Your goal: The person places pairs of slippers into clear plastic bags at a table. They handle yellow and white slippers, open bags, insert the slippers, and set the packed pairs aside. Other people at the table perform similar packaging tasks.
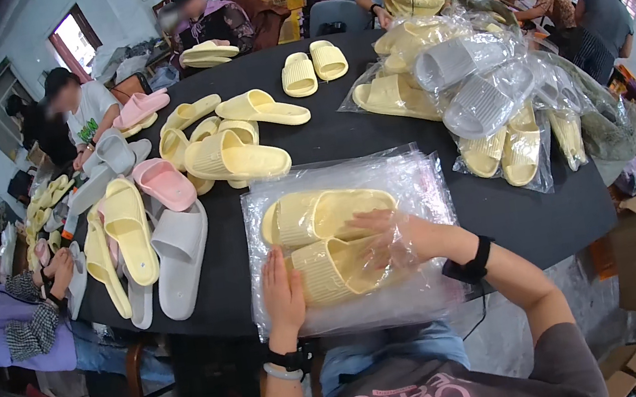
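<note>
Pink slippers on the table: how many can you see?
2 clearly: one pink slipper among the loose pile at left, another at the far-left edge near a seated person. More may hide under the pile.

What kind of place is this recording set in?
Probably a small packing workshop: loose foam slippers cover a black table, bagged pairs pile up on it, and cardboard boxes stand beside it, with several people seated around.

Right hand [390, 241] sits inside a clear plastic bag [414, 184], fingers blurred behind the film; grip not readable. Lower pale yellow ribbed foam slipper [333, 270] is partly covered by both hands, its heel end hidden. Left hand [283, 294] lies on the bag edge, palm unseen. Bagged grey and yellow slippers [474, 85] at the far right overlap, count unclear, possibly six pairs. Faces around the black round table [326, 140] are blurred.
</note>
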Available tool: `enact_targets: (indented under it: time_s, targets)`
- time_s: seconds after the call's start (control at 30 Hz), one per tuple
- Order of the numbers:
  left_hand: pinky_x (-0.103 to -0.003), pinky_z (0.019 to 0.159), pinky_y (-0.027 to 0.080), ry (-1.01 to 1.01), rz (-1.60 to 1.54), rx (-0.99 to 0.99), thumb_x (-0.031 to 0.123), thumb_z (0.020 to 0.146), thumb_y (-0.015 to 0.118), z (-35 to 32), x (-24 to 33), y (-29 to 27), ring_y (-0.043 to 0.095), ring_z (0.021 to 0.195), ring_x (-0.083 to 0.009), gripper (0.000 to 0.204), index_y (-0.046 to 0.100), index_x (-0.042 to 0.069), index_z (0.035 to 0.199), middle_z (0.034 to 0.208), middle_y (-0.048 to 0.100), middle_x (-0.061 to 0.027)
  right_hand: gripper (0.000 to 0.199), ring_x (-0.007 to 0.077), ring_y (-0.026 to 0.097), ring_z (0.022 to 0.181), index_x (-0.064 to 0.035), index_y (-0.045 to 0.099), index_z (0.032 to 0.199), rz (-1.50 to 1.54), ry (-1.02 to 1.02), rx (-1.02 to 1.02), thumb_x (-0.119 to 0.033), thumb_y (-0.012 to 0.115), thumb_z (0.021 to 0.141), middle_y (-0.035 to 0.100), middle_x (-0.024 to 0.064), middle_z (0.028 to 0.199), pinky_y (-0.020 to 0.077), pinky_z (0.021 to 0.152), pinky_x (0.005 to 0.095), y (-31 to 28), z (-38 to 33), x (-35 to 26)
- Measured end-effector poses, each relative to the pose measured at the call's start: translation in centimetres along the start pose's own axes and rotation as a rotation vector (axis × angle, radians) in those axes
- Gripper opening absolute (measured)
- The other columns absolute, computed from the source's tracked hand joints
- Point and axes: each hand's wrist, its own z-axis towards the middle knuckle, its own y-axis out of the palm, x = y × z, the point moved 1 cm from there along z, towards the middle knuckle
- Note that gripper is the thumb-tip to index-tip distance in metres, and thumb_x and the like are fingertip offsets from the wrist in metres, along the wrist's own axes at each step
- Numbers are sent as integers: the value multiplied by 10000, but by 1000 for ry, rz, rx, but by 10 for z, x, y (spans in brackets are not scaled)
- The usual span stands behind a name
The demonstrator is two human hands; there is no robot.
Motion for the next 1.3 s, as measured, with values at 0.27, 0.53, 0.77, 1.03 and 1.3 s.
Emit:
enact_targets:
  time_s: [0.27,0.53,0.77,1.03,1.3]
  targets:
    - [-463,1193,229,-44,-8,-26,267,1027,436,4,3,0,373,1407,-375,551,366,-36,1482,1501,418,-236,464,301,453,1360,-129,583,1267,-99,80,-300,-284,663,837,487,138,1451,382,1088,448,43,49,7]
    - [-459,1195,228,-50,63,-49,298,1022,452,1,-1,5,364,1416,-376,570,371,-30,1481,1498,424,-237,226,350,529,1249,-29,672,1052,90,168,-141,-154,641,866,563,154,1369,421,1026,463,-5,-32,8]
    - [-483,1198,208,-7,195,-80,397,979,527,4,5,7,322,1436,-401,672,368,-3,1495,1526,375,-257,179,386,559,1174,-1,641,984,130,431,-24,-160,564,958,556,202,1366,446,984,453,-61,-110,-16]
    - [-529,1184,209,100,464,-158,561,888,620,4,25,3,288,1437,-450,806,417,64,1489,1536,353,-257,219,388,556,1198,32,645,1131,0,828,330,-36,561,941,552,220,1351,443,1006,402,-91,-185,-64]
    - [-540,1181,210,18,70,-157,552,880,614,-7,-6,20,306,1434,-436,730,513,82,1429,1534,358,-256,207,390,566,1193,0,662,1056,150,559,416,-83,617,871,520,225,1328,503,958,389,-80,-74,-169]
